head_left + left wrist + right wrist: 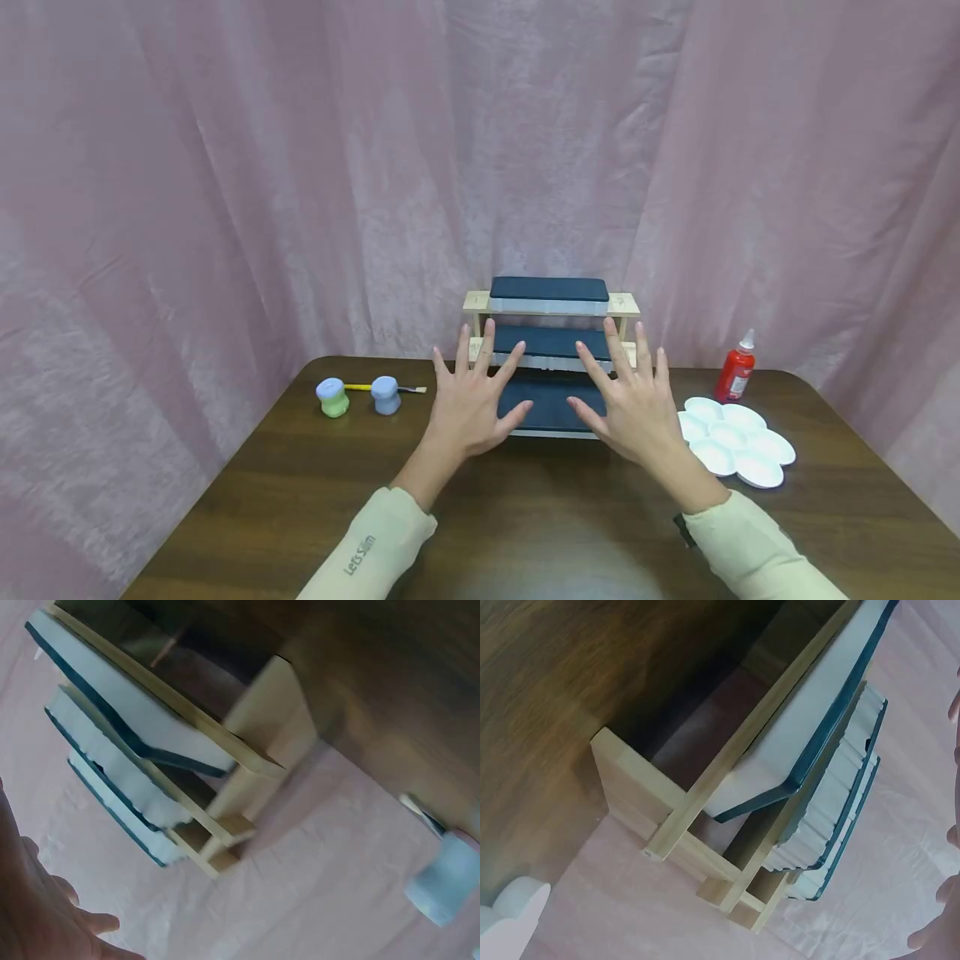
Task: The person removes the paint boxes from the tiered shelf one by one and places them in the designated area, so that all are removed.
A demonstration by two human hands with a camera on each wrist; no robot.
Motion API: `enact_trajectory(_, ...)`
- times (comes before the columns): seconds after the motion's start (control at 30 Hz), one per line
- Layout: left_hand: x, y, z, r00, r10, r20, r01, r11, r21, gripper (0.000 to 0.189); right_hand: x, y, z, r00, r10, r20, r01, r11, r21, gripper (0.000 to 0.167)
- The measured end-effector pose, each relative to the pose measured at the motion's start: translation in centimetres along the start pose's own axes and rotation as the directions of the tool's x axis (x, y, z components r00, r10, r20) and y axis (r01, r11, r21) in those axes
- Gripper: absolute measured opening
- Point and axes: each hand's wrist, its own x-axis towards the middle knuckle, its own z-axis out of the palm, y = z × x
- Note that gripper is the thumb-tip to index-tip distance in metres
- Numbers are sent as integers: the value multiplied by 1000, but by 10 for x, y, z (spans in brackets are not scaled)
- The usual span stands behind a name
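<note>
My left hand (471, 404) and right hand (639, 408) are held up side by side above the table, fingers spread, with nothing in either. Beyond them stands a stepped wooden rack (476, 302) with three tiers. Each tier carries a white case with a dark blue-green top: the upper case (550, 288), the middle case (553, 341) and the lower case (551, 402). Both hands partly hide the lower two in the head view. The left wrist view catches part of the left hand (37, 907) beside the rack; the right hand (939, 926) shows at the right wrist view's edge.
On the left are a green jar (333, 402), a blue jar (386, 397) and a yellow-handled paintbrush (358, 387). A white flower-shaped palette (759, 468) and a red squeeze bottle (735, 372) stand right on the brown table (525, 525). A pink curtain (337, 183) hangs behind.
</note>
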Motion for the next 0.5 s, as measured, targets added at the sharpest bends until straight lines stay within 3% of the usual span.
enact_trajectory(0.23, -10, -29, 4, 1000, 17, -1, -17, 988, -154, 71, 3, 12, 1, 998, 48, 41, -53, 991, 123, 73)
enact_trajectory(0.33, -16, -40, 9, 999, 7, 32, 1, 967, -254, 64, 6, 18, 4, 991, 98, 88, -114, 972, 205, 71)
enact_trajectory(0.5, -25, -53, 19, 994, -39, 104, 78, 911, -404, 54, 12, 30, 7, 983, 127, 135, -165, 930, 328, 63)
